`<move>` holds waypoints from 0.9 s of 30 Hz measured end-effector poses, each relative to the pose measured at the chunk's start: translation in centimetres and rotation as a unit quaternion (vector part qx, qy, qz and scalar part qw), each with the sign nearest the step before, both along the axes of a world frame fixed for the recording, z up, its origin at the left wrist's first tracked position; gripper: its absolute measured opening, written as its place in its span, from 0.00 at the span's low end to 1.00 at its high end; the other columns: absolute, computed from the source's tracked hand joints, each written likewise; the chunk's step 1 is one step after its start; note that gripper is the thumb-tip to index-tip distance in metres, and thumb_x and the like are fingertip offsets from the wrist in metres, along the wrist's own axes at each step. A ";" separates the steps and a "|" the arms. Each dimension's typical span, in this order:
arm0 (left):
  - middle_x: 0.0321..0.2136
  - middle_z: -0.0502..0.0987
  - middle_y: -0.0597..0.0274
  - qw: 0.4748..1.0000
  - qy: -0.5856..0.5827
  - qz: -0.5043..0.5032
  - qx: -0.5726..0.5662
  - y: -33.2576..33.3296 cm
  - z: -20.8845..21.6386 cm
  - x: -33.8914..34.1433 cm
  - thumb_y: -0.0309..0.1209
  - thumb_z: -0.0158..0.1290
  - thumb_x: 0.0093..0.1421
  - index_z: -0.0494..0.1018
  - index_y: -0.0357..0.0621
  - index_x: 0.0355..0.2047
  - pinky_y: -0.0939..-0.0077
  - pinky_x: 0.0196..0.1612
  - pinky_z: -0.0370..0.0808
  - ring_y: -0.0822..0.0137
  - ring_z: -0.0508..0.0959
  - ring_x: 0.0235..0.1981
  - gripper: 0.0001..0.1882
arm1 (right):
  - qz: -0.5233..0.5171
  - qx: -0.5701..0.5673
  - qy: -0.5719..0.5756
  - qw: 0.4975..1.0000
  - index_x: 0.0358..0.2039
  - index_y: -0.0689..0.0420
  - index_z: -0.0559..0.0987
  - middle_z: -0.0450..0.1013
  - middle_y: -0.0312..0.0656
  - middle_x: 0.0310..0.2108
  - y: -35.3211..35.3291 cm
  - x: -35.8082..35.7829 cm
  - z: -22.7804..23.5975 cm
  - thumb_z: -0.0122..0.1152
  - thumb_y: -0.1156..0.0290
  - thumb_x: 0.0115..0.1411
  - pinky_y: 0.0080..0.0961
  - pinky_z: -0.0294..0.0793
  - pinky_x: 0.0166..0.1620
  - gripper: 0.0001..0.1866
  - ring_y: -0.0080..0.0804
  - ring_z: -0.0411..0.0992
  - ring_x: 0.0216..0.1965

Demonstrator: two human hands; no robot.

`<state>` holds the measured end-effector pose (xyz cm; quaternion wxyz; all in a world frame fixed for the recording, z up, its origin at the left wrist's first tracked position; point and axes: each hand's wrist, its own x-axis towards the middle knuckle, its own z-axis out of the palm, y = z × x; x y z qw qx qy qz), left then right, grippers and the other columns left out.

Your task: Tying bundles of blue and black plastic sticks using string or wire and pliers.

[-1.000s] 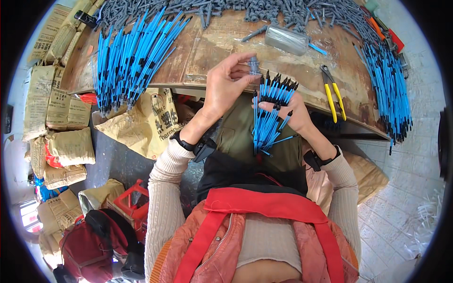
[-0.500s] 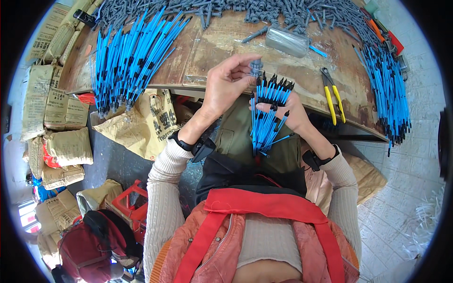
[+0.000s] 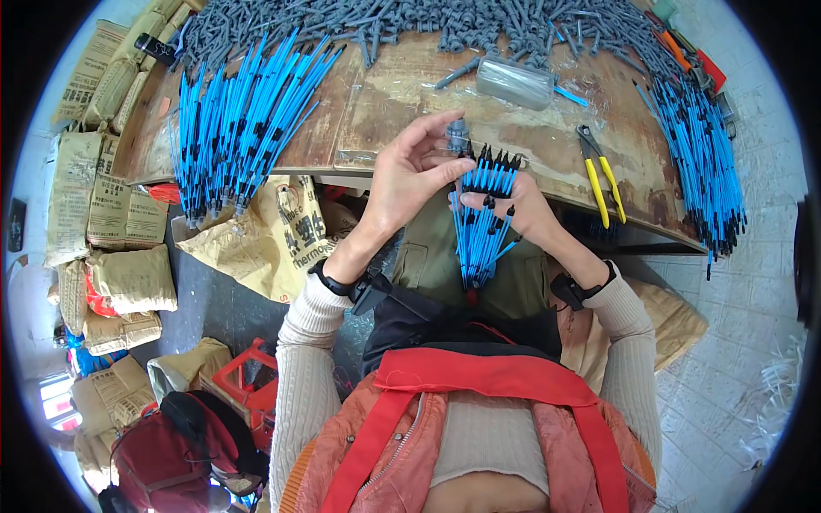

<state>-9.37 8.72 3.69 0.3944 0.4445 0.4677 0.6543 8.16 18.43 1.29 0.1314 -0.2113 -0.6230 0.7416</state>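
Note:
Above my lap, my right hand (image 3: pixel 528 205) is closed around a fanned bundle of thin blue rods (image 3: pixel 481 244) with black tips and black bands. The tips point up toward the table, and the lower ends converge over my trousers. My left hand (image 3: pixel 404 175) has its fingers curled about a grey plastic fitting (image 3: pixel 458 131), just above the bundle's left side. Its thumb reaches to the outermost black tips. Whether a rod sits inside the fitting cannot be made out, since the thumb and fingers cover that spot.
Grey plastic fittings (image 3: pixel 410 21) are heaped along the table's far side. More blue rods lie at the left (image 3: pixel 244 120) and at the right edge (image 3: pixel 701 171). Yellow-handled pliers (image 3: pixel 604 175) overhang the front edge. A clear plastic box (image 3: pixel 515 83) lies behind them. Sacks (image 3: pixel 128 278) line the left floor.
My left hand has come down slightly with the grey fitting, and its thumb has closed in on the rod tips. The right hand keeps its hold; the whole view has shifted a little.

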 end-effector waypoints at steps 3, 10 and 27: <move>0.42 0.74 0.62 0.999 0.022 0.022 0.009 0.1 0.1 0.1 0.17 0.61 0.58 0.69 0.38 0.60 0.81 0.48 0.79 0.75 0.78 0.42 0.28 | -0.008 0.012 0.005 1.000 0.42 0.61 0.82 0.80 0.35 0.35 -0.1 0.0 -0.4 0.68 0.69 0.60 0.22 0.75 0.44 0.12 0.20 0.77 0.38; 0.51 0.75 0.67 0.999 0.012 0.031 -0.013 -0.2 0.7 0.2 0.16 0.60 0.59 0.71 0.38 0.58 0.83 0.49 0.76 0.81 0.74 0.43 0.26 | 0.022 -0.048 0.036 0.998 0.48 0.64 0.78 0.80 0.40 0.41 0.1 -0.1 0.0 0.66 0.71 0.62 0.27 0.78 0.47 0.16 0.28 0.79 0.41; 0.43 0.80 0.59 0.996 -0.047 0.046 -0.058 0.5 -0.1 -0.3 0.16 0.62 0.56 0.73 0.36 0.50 0.79 0.50 0.77 0.73 0.80 0.43 0.21 | 0.050 -0.035 0.045 0.997 0.45 0.62 0.80 0.80 0.39 0.39 1.0 -0.1 -0.5 0.69 0.70 0.60 0.25 0.78 0.45 0.14 0.26 0.79 0.40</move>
